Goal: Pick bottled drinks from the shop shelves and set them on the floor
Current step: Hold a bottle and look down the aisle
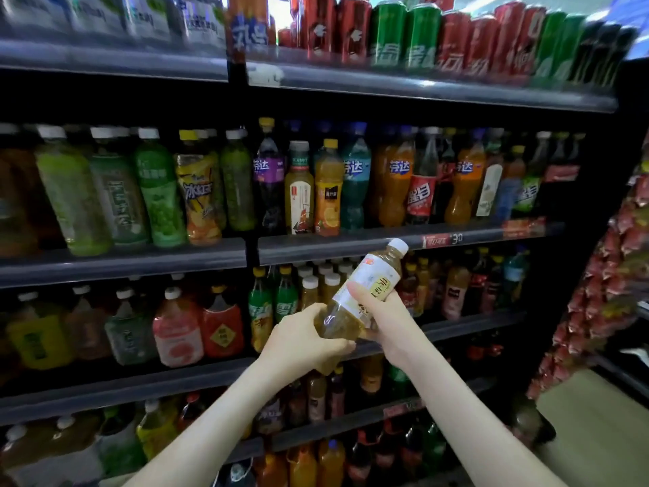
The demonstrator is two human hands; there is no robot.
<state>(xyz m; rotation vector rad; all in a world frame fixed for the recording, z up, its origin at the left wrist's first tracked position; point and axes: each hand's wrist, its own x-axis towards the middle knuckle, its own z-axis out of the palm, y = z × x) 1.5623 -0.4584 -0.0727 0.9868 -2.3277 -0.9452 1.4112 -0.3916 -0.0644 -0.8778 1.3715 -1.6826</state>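
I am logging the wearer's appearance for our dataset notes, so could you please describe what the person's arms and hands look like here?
The left hand and right hand are both bare, with no gloves. Both forearms are uncovered down to the bottom edge of the picture, so no sleeve shows. No watch, bracelet, ring or other marking is visible on either side.

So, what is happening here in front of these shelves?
A person stands at shop shelves full of bottled drinks and holds one bottle in both hands. It holds an amber drink and has a white cap and a pale label. The left hand grips its lower end, and the right hand grips the labelled middle. The bottle is tilted, with the cap up and to the right, clear of the shelves. It has not yet been set on the floor.
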